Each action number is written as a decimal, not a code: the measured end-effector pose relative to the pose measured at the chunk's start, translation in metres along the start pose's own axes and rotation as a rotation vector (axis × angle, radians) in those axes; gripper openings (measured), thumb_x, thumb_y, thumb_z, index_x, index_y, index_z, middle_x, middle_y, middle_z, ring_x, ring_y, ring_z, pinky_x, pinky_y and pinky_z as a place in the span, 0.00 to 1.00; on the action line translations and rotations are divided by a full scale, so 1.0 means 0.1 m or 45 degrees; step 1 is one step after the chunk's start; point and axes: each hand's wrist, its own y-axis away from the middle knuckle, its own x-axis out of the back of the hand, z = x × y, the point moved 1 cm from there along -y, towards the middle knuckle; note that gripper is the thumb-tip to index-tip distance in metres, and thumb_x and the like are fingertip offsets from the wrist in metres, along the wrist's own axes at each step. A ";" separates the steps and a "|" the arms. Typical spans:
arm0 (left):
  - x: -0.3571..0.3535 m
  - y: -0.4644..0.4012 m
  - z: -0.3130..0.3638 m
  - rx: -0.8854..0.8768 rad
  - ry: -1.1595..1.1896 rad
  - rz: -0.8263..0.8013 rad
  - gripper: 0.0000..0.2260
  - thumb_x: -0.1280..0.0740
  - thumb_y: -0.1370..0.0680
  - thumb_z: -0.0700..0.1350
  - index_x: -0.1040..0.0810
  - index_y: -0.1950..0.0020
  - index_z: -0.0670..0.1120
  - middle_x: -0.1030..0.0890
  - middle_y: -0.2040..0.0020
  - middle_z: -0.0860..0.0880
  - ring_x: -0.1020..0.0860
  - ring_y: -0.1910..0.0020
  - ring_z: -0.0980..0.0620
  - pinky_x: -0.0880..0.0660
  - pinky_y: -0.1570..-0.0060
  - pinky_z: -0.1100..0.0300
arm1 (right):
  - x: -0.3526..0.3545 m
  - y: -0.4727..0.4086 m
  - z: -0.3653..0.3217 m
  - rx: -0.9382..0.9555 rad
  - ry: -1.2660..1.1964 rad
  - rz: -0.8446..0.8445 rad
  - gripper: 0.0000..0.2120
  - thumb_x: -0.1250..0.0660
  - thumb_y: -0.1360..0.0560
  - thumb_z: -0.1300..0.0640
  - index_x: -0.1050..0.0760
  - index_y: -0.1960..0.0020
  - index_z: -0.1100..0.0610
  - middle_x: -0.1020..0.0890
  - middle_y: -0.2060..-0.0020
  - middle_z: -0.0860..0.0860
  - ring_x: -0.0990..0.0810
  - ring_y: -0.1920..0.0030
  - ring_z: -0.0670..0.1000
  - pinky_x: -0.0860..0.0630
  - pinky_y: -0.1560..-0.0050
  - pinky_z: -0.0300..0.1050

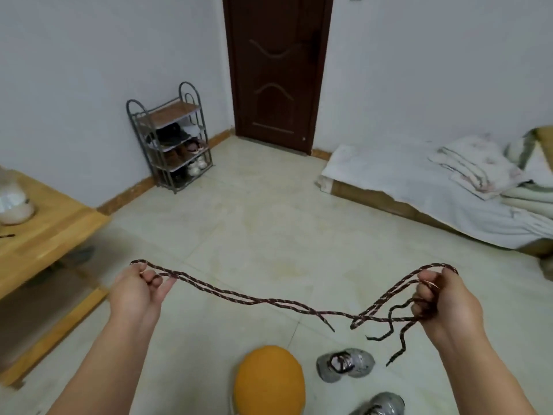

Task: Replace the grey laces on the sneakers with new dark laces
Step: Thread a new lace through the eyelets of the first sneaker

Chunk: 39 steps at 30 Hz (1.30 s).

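Fingers point(151, 278) of the left hand point(136, 290) curl round one looped end of the dark laces point(263, 301), and the right hand point(443, 301) is clenched on the other end – the doubled cords sag between the two raised hands, with several loose tips dangling below the right one. Down on the tiled floor point(269, 223) sit two grey sneakers point(345, 364), one whole beside an orange round stool point(269, 380), the other cut off by the bottom edge; the nearer already shows dark lacing. Farther out stand a wooden table point(45, 232) at left, a metal shoe rack point(173, 139) against the wall, a dark brown door point(276, 70), and a low bed point(434, 187) with folded bedding at right
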 end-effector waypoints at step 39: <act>-3.85 1.83 -3.29 0.008 -1.453 -1.917 0.10 0.43 0.20 0.39 0.27 0.60 0.43 0.23 0.66 0.49 0.38 0.81 0.61 0.40 0.79 0.71 | 1.52 -1.84 -0.75 0.032 0.345 0.106 0.10 0.38 0.23 0.61 0.21 0.60 0.57 0.22 0.69 0.55 0.39 0.81 0.44 0.41 0.74 0.37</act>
